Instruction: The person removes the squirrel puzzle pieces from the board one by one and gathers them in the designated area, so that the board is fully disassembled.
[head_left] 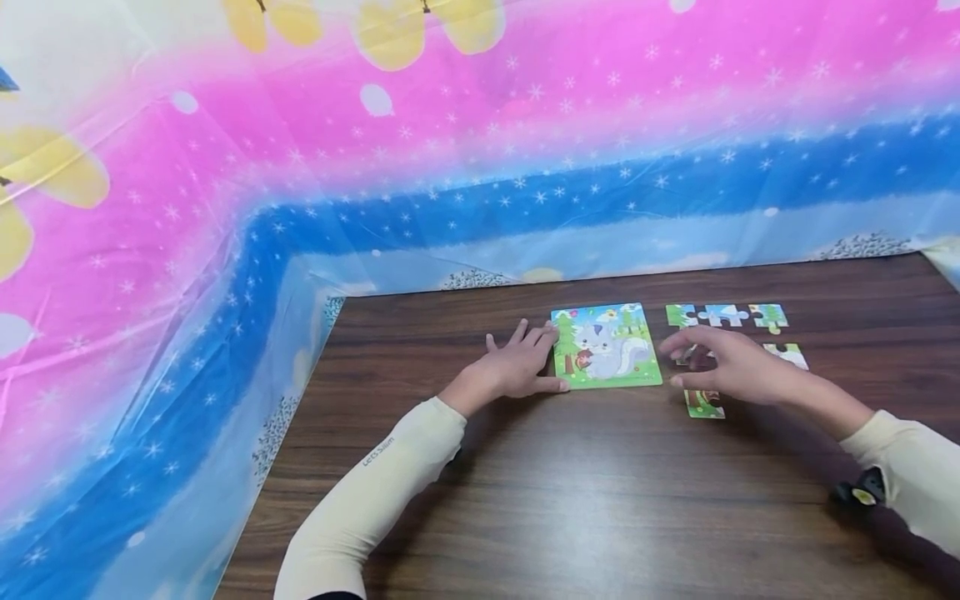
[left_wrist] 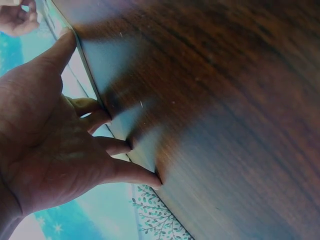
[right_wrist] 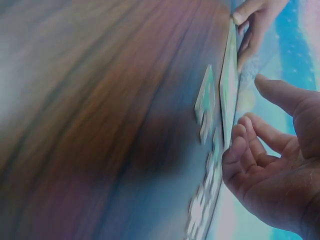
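A square squirrel picture board point(head_left: 607, 346) lies flat on the table. My left hand point(head_left: 517, 364) rests at the board's left edge, its fingers spread and the thumb touching the near left corner. In the left wrist view the left hand point(left_wrist: 55, 135) has its fingertips down on the tabletop and board edge. Just right of the board, my right hand point(head_left: 738, 367) hovers above loose jigsaw pieces point(head_left: 723, 315), partly hiding some. The right wrist view shows the right hand point(right_wrist: 275, 165) with thumb apart and fingers loosely bent, holding nothing visible.
Below the right hand lies a jigsaw piece point(head_left: 705, 406), and another piece point(head_left: 787, 354) sits to its right. The brown wooden table point(head_left: 570, 508) ends at a hanging patterned cloth point(head_left: 480, 208) behind and on the left.
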